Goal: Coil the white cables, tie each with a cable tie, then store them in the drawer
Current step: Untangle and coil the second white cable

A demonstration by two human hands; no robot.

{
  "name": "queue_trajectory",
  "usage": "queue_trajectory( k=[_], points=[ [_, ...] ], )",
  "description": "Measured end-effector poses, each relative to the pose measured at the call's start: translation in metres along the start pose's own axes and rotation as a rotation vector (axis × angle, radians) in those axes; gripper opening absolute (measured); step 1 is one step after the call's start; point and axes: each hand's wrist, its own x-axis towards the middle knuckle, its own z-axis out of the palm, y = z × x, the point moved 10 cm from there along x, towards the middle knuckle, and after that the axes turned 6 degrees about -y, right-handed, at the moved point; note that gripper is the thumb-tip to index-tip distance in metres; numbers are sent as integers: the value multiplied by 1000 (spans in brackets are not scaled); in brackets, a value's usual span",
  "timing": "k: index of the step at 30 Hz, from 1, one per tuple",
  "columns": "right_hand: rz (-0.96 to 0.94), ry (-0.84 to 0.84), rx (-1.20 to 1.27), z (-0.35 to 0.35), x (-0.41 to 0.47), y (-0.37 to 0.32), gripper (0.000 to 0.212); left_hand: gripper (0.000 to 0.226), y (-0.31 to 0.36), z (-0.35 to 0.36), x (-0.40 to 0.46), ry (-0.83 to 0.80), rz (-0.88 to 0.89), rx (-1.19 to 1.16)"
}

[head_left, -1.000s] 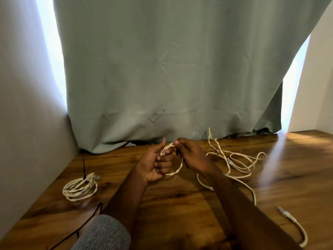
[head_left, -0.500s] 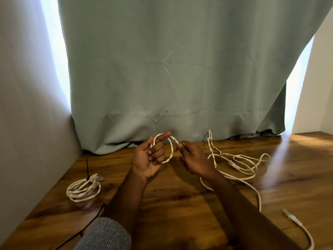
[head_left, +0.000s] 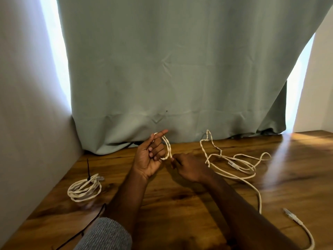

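White cable point(head_left: 167, 145) looped over left hand point(head_left: 150, 157) fingers (right hand point(head_left: 187, 166) pinching strand).

White cable point(head_left: 234, 175); green curtain point(head_left: 180, 69); brown table point(head_left: 180, 199)

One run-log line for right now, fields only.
stage: coiling second cable | left hand: holds loop | right hand: pinches loose cable | tied coil: on table, left

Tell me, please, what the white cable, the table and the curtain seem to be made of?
Cable: looks braided, a matte fabric sheath, since a twisted texture shows; the core is hidden. Table: wood or wood veneer with a glossy finish, showing grain and window glare. Curtain: matte woven cloth, grey-green, with creases and a hem.
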Motion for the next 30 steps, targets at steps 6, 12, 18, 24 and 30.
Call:
queue_trajectory(
  k=[6, 12, 18, 24, 30],
  points=[
    [-34, -57, -12, 13, 1, -10, 35, 65, 2, -9, -3, 121, 51, -20],
    [-114, -91, -123, 17, -3, -25, 26, 20, 4, -22, 2, 239, 97, -1],
    [-101, -133, -163, 12, -2, -26, 29, 12, 0, -25, 1, 347, 62, 285],
    [-91, -83, -232, -2, -5, -20, 24, 35, -3, -25, 2, 375, 1, 682],
    [-216, 65, -139, -33, -12, -24, 10, 26, -10, -29, 0, 288, -94, 1133]
  ],
)
